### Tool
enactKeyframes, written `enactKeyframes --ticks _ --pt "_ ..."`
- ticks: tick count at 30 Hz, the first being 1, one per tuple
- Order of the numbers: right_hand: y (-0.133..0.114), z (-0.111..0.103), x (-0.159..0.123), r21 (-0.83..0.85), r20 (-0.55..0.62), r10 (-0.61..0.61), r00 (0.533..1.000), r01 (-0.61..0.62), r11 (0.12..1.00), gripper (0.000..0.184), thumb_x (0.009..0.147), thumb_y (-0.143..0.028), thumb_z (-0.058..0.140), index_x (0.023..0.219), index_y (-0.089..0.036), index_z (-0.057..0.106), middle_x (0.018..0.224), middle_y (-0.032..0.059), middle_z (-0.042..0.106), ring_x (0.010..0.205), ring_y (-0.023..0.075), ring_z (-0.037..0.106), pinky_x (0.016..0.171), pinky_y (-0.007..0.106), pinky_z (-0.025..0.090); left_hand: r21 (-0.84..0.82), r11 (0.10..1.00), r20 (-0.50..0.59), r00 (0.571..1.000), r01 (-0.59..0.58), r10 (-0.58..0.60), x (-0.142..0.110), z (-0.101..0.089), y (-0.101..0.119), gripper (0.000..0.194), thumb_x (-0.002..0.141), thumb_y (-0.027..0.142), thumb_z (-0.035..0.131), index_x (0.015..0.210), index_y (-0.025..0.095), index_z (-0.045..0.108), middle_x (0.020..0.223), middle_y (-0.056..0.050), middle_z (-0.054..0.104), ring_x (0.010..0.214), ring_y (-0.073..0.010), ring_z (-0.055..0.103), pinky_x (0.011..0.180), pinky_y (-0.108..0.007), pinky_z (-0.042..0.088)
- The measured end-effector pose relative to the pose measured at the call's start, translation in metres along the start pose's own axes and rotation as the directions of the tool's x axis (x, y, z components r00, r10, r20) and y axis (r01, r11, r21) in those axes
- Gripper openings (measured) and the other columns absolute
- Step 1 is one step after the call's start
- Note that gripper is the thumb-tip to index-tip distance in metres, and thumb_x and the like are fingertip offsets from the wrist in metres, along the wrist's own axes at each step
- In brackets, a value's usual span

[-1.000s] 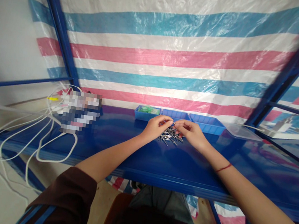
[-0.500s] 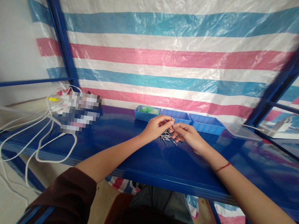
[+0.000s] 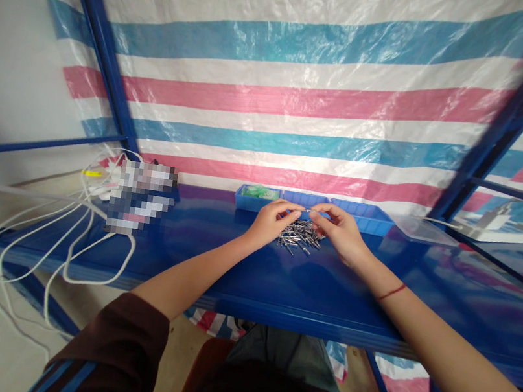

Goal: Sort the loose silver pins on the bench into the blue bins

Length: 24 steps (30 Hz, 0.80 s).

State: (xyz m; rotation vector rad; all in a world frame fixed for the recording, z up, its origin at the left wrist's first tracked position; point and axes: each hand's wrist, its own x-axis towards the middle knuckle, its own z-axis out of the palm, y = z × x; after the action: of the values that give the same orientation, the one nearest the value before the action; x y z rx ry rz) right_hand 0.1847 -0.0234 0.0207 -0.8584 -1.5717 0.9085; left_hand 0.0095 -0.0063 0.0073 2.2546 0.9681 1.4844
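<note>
Table back: left blue bin (image 3: 257,203), green items (image 3: 261,192) inside | hands (image 3: 307,222) nearby

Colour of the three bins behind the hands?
Blue, all three bins; clearest in the head view.

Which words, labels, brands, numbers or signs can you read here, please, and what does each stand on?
None can be read.
The blurred-out items at the left: any print is unreadable.
The white power strip at the right: too small to tell.
</note>
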Motion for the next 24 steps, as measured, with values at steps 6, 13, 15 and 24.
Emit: enactKeyframes --ticks 6,13,15,24 --pt "0.0 0.002 -0.001 -0.094 0.064 -0.035 0.997 0.041 0.995 0.032 0.068 -0.049 0.064 0.073 -0.018 0.055 0.051 -0.0052 0.048 0.044 0.0075 0.042 0.045 0.022 0.034 0.063 0.997 0.13 0.99 0.048 -0.056 0.0 0.002 -0.005 0.026 0.086 0.032 0.046 0.093 0.017 0.066 0.09 -0.005 0.066 0.086 -0.0153 0.059 0.078 -0.027 0.047" --pt "0.019 -0.038 0.031 -0.284 -0.379 -0.059 0.924 -0.055 0.957 0.036 0.07 -0.054 0.057 0.066 -0.019 0.052 0.052 0.0003 0.054 0.045 0.0125 0.048 0.046 0.026 0.04 0.209 0.977 0.242 0.967 0.031 -0.082 -0.004 0.005 -0.005 0.037 0.091 0.035 0.036 0.117 0.017 0.054 0.099 -0.007 0.065 0.092 -0.0172 0.059 0.086 -0.03 0.044" --pt "0.026 -0.063 0.041 -0.461 -0.543 -0.11 0.832 -0.186 0.868 0.035 0.07 -0.053 0.056 0.066 -0.017 0.055 0.062 0.0063 0.061 0.058 0.0181 0.057 0.057 0.031 0.044 0.266 0.964 0.27 0.961 -0.014 -0.06 -0.005 0.004 -0.006 0.037 0.09 0.036 0.036 0.116 0.018 0.055 0.094 -0.006 0.065 0.091 -0.0178 0.058 0.086 -0.032 0.043" --pt "0.035 -0.083 0.035 -0.848 0.007 0.047 0.999 -0.019 0.529 0.026 0.075 -0.039 0.055 0.077 -0.017 0.067 0.074 0.0084 0.066 0.068 0.0206 0.06 0.064 0.032 0.044 0.375 0.909 0.45 0.893 -0.18 -0.009 -0.01 0.003 -0.011 0.018 0.081 0.028 0.05 0.088 0.023 0.066 0.101 -0.003 0.063 0.096 -0.0188 0.053 0.091 -0.034 0.038"
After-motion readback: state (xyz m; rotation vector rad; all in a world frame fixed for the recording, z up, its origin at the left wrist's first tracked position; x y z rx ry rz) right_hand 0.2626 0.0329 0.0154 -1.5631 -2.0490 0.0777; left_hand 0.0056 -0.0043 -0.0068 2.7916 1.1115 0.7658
